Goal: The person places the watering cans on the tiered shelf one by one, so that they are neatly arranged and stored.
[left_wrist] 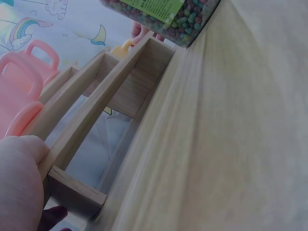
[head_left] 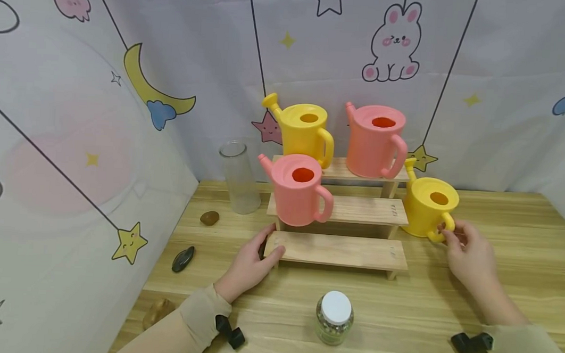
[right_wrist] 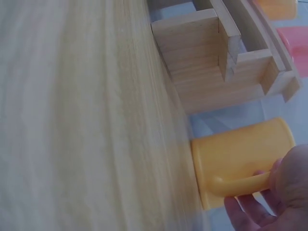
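Note:
My left hand [head_left: 251, 263] grips the left end of the lowest step of a three-tier wooden stand [head_left: 336, 249], thumb on top; in the left wrist view its fingers [left_wrist: 52, 216] show past the end piece. With my right hand [head_left: 472, 256] I hold the handle of a yellow watering can [head_left: 417, 210], which stands on the table right of the stand. The right wrist view shows fingers [right_wrist: 255, 209] curled about that handle. A pink watering can [head_left: 293, 190] sits on the middle step's left. Another yellow watering can [head_left: 304, 129] and another pink one [head_left: 372, 144] occupy the top step.
In front of the stand is a white-lidded jar [head_left: 335, 318] of small colourful pieces. A clear glass vase [head_left: 240, 179] stands at the back left. Left on the table lie a brown stone [head_left: 209, 218], a dark stone [head_left: 183, 259] and a golden-brown object [head_left: 158, 313]. Printed cloth [head_left: 327, 56] hangs behind.

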Motion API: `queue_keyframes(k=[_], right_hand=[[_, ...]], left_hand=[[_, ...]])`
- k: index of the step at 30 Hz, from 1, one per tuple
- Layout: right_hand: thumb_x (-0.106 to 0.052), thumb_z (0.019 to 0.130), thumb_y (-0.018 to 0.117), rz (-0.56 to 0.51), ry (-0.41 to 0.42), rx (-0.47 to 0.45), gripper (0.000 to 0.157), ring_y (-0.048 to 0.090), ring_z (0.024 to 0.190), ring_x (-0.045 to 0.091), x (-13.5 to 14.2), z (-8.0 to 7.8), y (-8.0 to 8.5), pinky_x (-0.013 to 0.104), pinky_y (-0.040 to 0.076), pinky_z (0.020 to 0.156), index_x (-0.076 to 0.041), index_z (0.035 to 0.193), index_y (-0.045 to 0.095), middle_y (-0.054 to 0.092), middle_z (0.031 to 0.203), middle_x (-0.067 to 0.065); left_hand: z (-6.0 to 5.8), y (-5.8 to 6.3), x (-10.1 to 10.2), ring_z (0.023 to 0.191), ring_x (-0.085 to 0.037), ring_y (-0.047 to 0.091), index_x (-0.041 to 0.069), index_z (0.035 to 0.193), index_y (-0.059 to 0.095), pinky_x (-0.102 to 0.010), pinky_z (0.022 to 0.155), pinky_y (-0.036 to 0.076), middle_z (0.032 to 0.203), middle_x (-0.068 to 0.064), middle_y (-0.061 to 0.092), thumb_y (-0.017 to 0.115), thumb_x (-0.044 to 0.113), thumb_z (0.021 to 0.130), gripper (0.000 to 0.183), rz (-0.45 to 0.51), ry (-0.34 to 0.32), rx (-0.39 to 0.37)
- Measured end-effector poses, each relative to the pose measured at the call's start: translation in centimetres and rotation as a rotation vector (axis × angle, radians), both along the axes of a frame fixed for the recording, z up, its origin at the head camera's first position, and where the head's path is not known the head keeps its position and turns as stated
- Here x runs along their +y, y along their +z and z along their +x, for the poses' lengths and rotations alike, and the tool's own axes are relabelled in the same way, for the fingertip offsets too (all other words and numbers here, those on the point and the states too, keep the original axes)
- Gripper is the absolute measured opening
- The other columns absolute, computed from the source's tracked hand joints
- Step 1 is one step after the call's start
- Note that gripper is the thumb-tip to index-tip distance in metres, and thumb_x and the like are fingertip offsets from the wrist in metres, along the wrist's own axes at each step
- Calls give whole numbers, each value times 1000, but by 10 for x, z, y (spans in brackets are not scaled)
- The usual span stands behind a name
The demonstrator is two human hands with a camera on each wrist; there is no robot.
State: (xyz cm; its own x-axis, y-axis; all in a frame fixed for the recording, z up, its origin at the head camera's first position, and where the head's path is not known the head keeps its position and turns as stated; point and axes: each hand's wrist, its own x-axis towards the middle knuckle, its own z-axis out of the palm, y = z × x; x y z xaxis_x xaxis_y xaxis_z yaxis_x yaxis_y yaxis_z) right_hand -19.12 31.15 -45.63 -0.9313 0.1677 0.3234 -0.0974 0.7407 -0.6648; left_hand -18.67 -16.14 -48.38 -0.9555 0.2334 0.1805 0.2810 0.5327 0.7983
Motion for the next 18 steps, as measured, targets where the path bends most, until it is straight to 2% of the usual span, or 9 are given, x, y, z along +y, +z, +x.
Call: queue_keyframes(k=[3,5,7,10,12,14,18], right_hand=[[-20,107,53,1,-31,3,31,38,88,-27,0,0,-1,-6,36,69,6,123,62,69,118,29],[-20,107,52,-7,-67,-3,34,54,91,-13,0,0,1,-6,35,69,6,125,61,69,120,29],[-23,107,52,-39,-118,-12,37,57,92,-11,0,0,4,-7,37,69,5,128,62,70,121,26],[-23,106,52,-138,-194,-2,36,61,94,-13,0,0,12,-6,40,72,2,130,62,74,109,-4],[-20,105,53,-217,-228,54,29,51,87,-26,0,0,19,-5,43,73,-2,124,64,66,100,-22],[-13,104,53,-278,-240,133,22,55,88,-23,-1,2,28,-5,45,75,-3,119,65,57,94,-33],[-9,104,51,-277,-263,289,18,58,87,-19,-3,9,49,-3,45,72,-9,112,67,58,96,-32]], left_hand=[[0,0,0,149,-20,44,21,158,40,-43,121,41,159,-1,47,63,52,99,70,0,0,-3],[0,0,0,149,-20,44,20,158,40,-43,121,40,159,-1,46,63,52,99,70,2,0,0],[-1,0,0,149,-18,43,21,158,40,-43,122,40,160,0,46,62,53,99,70,5,0,-9],[-1,-1,0,149,-17,43,22,158,40,-42,122,39,160,2,46,61,55,99,71,0,7,-18],[-1,-1,0,149,-16,43,23,158,40,-41,122,39,159,3,46,61,57,98,71,-10,11,-22],[-1,-1,0,149,-18,44,22,157,41,-43,122,39,159,2,46,61,56,98,71,-17,14,-11],[0,0,0,149,-20,44,21,157,41,-44,122,40,160,0,46,62,55,99,71,-16,15,0]])
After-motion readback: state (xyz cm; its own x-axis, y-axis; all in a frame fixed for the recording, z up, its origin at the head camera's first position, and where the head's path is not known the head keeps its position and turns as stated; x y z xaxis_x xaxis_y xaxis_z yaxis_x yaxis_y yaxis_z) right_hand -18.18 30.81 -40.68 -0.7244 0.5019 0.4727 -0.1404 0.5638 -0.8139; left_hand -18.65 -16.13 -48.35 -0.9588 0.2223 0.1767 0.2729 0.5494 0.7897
